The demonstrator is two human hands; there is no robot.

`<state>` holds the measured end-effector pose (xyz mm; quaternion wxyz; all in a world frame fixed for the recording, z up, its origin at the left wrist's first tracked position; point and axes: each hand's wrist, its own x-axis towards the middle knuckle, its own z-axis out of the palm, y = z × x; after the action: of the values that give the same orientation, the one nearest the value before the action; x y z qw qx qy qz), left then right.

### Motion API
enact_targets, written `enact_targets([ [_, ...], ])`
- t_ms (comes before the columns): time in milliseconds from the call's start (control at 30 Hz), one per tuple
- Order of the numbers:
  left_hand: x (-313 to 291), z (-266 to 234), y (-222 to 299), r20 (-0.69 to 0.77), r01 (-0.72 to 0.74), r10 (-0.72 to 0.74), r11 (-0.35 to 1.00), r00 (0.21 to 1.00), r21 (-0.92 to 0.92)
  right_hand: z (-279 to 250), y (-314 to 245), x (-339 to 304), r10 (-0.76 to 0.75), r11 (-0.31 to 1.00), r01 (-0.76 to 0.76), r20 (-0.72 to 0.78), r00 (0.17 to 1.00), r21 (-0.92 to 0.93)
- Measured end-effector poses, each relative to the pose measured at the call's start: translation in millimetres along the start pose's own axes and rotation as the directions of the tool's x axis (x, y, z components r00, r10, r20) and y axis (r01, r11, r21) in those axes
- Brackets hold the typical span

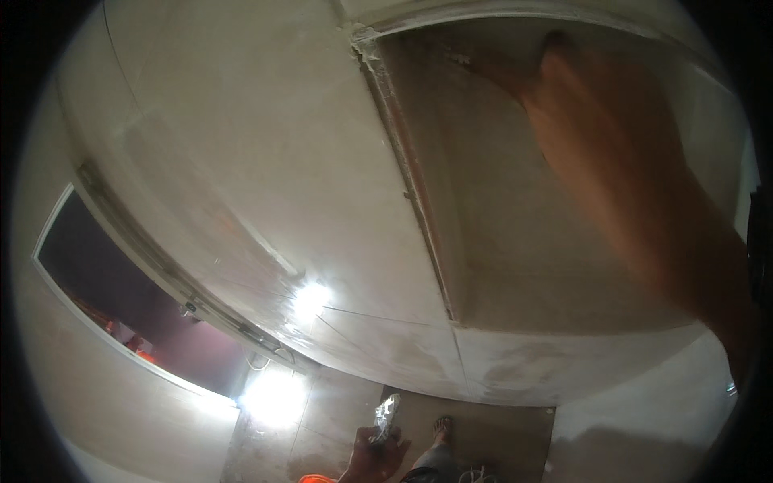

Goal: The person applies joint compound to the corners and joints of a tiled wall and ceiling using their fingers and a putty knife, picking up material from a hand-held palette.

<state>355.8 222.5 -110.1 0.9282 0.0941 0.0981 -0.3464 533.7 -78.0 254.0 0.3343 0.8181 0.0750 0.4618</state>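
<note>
My right arm reaches up from the right edge, and my right hand is at the top of a recessed wall panel. Motion smears its fingers, and a small pale spot shows near their tips; whether they grip anything cannot be made out. Rough whitish plaster clings to the upper left corner of the recess. Low in the view, my left hand is closed around a crinkled, shiny plastic bag. What the bag contains is not visible.
A bright lamp glares at lower left, and its reflection shows on the smooth wall. Left of it is a white-edged opening with a dark purple surface. My bare foot stands on the tiled floor.
</note>
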Motion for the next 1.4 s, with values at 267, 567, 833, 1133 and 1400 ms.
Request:
enact_targets([
  [267, 24.5, -29.3, -0.1, -0.399, -0.269, 0.219, 0.960, 0.890, -0.073, -16.1, -2.3, 8.1, 0.035, 0.961, -0.031, 0.007, 0.999, -0.274],
  [567, 7.7, -29.0, -13.9, -0.410, -0.266, 0.299, 0.954, 0.862, 0.139, -57.8, -23.4, -190.0, -0.225, 0.652, -0.190, 0.427, 0.876, 0.734],
  [833, 23.3, -7.8, -26.2, -0.434, -0.076, 0.182, 0.965, 0.882, 0.252, -22.8, -56.9, -151.0, -0.027, 0.264, -0.258, 0.275, 0.961, 0.929],
  [1133, 14.4, -9.0, -17.9, -0.360, -0.217, 0.245, 0.969, 0.900, 0.117, -11.3, -23.5, 1.5, 0.077, 0.444, -0.182, 0.165, 0.983, 0.878],
  [1400, -10.5, -15.0, -19.8, -0.152, 0.222, 0.674, -0.019, 0.723, 0.975, -0.2, -39.3, -8.4, 0.094, 0.495, -0.206, 0.183, 0.979, 0.844],
])
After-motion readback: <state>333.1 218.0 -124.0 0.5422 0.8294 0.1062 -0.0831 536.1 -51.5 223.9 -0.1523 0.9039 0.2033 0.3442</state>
